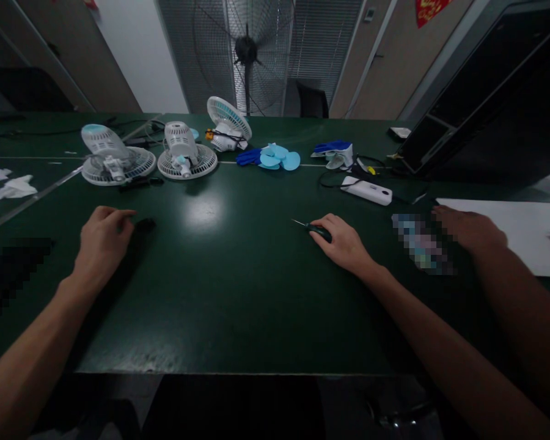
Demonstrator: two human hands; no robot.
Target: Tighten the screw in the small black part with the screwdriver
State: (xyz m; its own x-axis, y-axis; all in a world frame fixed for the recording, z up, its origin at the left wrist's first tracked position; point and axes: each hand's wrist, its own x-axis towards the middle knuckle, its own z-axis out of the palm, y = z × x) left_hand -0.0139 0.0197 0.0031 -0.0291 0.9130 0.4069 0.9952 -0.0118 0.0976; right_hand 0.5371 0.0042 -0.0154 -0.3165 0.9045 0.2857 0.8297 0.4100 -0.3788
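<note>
My right hand [341,241] rests on the dark green table [238,293], closed around the dark handle of a screwdriver [319,232]. The screwdriver's thin metal shaft points left. On the left, my left hand [103,235] is at the table with loosely bent fingers and a gap between thumb and index finger; nothing shows between them. A small dark patch [145,226] lies just past its fingertips, and I cannot tell whether it is an object or a shadow. Beyond that hand, two small white fans [112,156] [186,156] lie face down on their grilles.
A third fan [229,125] leans farther back. Light blue fan blades [279,157] lie by a blue glove [248,157]. Another glove [334,153] and a white power strip [366,190] are right of centre. Another person's hand [470,227] rests near a white sheet [527,235].
</note>
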